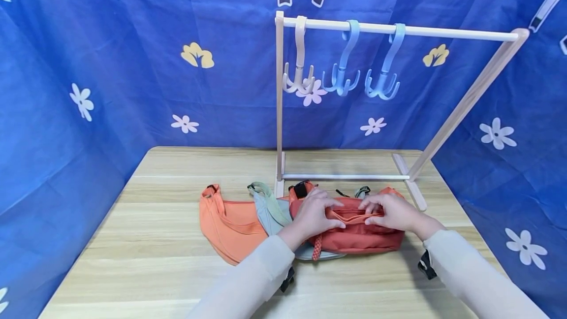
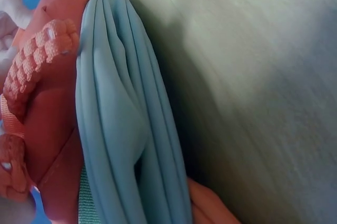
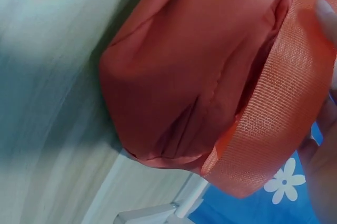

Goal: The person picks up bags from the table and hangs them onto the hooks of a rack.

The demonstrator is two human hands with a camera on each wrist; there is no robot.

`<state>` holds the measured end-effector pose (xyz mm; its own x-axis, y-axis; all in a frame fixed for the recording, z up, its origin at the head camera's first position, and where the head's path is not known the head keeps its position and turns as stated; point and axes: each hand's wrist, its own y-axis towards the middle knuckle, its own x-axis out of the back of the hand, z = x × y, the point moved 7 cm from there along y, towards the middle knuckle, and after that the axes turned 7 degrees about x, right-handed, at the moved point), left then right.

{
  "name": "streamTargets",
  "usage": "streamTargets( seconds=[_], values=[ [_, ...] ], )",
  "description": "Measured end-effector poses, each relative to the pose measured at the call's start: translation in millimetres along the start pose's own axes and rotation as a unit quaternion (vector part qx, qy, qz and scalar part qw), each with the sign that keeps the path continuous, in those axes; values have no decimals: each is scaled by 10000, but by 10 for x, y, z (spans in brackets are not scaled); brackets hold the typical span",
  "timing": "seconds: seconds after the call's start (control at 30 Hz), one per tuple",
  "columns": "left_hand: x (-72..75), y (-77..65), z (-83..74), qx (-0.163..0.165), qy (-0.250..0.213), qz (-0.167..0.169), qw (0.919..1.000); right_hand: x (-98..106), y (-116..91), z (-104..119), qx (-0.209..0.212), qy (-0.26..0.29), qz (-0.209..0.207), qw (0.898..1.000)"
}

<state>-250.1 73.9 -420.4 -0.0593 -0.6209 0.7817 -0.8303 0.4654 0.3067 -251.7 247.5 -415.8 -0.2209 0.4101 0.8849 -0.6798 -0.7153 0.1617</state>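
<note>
A red waist bag (image 1: 363, 240) lies on the table at the right end of a row of bags, its top opening parted. My left hand (image 1: 314, 210) holds the left part of that opening, thumb at the front edge and fingers behind. On the right side, my right hand (image 1: 392, 212) grips the rim with some fingertips inside. A braided red pull (image 2: 39, 58) hangs near the left hand. Under the red bag's left end is a pale blue-grey bag (image 2: 124, 108), overlapping an orange bag (image 1: 235, 215). A wide orange strap (image 3: 274, 92) runs beside the right hand.
Behind the bags stands a wooden rack (image 1: 280, 112) with a white top bar (image 1: 434, 31). A beige hook (image 1: 299, 63) and two blue hooks hang from it. Black buckles (image 1: 426, 265) lie near the forearms. Blue printed cloth (image 1: 239, 63) surrounds the wooden table (image 1: 146, 240).
</note>
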Motion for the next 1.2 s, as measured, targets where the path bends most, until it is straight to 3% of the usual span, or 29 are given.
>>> streamTargets(
  seconds=[0.23, 0.57, 0.93, 1.2],
  values=[
    [-3, 10, -22, 251, -84, 103, 9996, 46, 25, -38, -73, 820, 123, 9965],
    [38, 42, -68, 553, -461, 201, 9972, 139, 26, -62, -205, 1251, 317, 9914],
    [104, 104, -126, 863, -1000, 407, 9904, 302, 56, 3, 177, 1599, 378, 9862],
    [207, 166, -160, 954, -1489, 492, 9830, 414, 77, -7, -172, 1940, 496, 9796]
  ],
)
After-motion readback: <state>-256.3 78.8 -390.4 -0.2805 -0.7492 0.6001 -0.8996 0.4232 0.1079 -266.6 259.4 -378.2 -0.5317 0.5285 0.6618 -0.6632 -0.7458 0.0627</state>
